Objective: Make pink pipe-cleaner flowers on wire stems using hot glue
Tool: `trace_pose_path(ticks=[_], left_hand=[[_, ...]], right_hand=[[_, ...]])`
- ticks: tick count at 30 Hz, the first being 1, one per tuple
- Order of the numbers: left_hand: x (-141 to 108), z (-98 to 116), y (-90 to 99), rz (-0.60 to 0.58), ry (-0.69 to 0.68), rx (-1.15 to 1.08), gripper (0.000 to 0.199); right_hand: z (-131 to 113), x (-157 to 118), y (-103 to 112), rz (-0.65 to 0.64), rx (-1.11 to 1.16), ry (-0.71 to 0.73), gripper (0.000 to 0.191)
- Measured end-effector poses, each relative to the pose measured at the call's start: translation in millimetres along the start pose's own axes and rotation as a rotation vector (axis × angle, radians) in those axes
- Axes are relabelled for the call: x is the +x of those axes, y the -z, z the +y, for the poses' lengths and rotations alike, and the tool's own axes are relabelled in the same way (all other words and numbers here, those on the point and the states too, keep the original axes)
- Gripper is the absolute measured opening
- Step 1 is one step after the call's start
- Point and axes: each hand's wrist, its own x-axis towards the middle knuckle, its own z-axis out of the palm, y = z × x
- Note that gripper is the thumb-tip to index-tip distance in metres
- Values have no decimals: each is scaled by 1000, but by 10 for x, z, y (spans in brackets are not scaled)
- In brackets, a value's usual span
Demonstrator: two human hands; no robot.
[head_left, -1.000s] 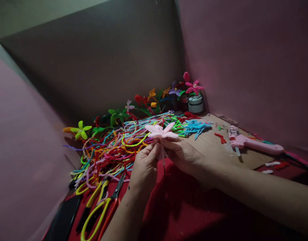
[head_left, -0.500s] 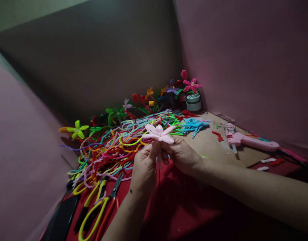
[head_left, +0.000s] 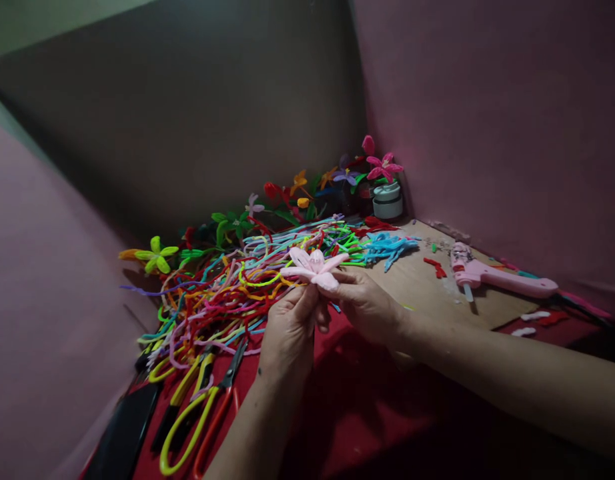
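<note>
A pale pink fuzzy flower point(head_left: 315, 265) with several petals is held up at the middle of the view. My left hand point(head_left: 291, 327) pinches it from below, just under the petals, where the stem is hidden by the fingers. From the right, my right hand point(head_left: 360, 299) has its fingertips closed on the flower's lower right petal and base. Behind the flower lies a large tangle of colourful pipe cleaners point(head_left: 212, 307), with a light blue bundle point(head_left: 390, 248) at its right end.
Scissors point(head_left: 230, 373) and yellow-handled pliers point(head_left: 190, 387) lie at the lower left beside a black flat object point(head_left: 122, 433). A pink glue gun point(head_left: 507, 279) rests on a brown board point(head_left: 417, 287). Finished flowers point(head_left: 385, 167) and a lidded jar point(head_left: 387, 201) stand at the back.
The flower has tilted and shifted slightly left, and its dark stem below my left hand no longer shows. My right hand's fingers have moved a little lower on the petal.
</note>
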Motion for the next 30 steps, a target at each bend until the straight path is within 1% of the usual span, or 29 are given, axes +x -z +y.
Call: trace_pose_path(ticks=[3, 5, 6, 7, 9, 12, 14, 15, 17, 19, 21, 23, 25, 27, 29, 30], left_hand=[[21, 26, 15, 22, -2, -84, 35], [42, 62, 39, 62, -25, -179, 26], [54, 82, 57, 83, -28, -232, 21], [68, 99, 81, 106, -22, -276, 17], [100, 124, 144, 133, -9, -348, 13], [147, 128, 250, 160, -6, -405, 10], [171, 114, 303, 174, 6, -423, 9], [181, 106, 319, 173, 13, -431, 8], [195, 91, 334, 157, 30, -455, 7], [205, 84, 334, 137, 45, -484, 8], [212, 87, 332, 124, 59, -497, 11], [213, 94, 332, 124, 66, -500, 11], [206, 97, 330, 125, 71, -497, 10], [188, 87, 318, 117, 84, -485, 9], [159, 61, 287, 91, 123, -450, 9], [142, 43, 265, 67, 149, -427, 9]], right_hand=[[-83, 24, 44, 34, -76, -57, 23], [-198, 41, 115, 94, -156, -141, 21], [-268, 43, 166, 92, -223, -183, 22], [-341, 35, 225, 71, -314, -212, 22], [-486, -19, 355, 21, -528, -224, 17], [-651, -219, 532, -105, -937, -191, 15], [-700, -406, 616, -202, -1180, -171, 22], [-705, -502, 647, -234, -1246, -157, 28], [-681, -670, 688, -254, -1344, -151, 44], [-637, -785, 711, -238, -1435, -157, 53], [-602, -843, 728, -218, -1496, -168, 55], [-599, -865, 745, -193, -1486, -175, 55], [-632, -868, 752, -122, -1403, -196, 56], [-684, -853, 731, -20, -1291, -195, 58], [-731, -810, 674, 60, -1217, -144, 61], [-745, -777, 635, 77, -1188, -102, 61]])
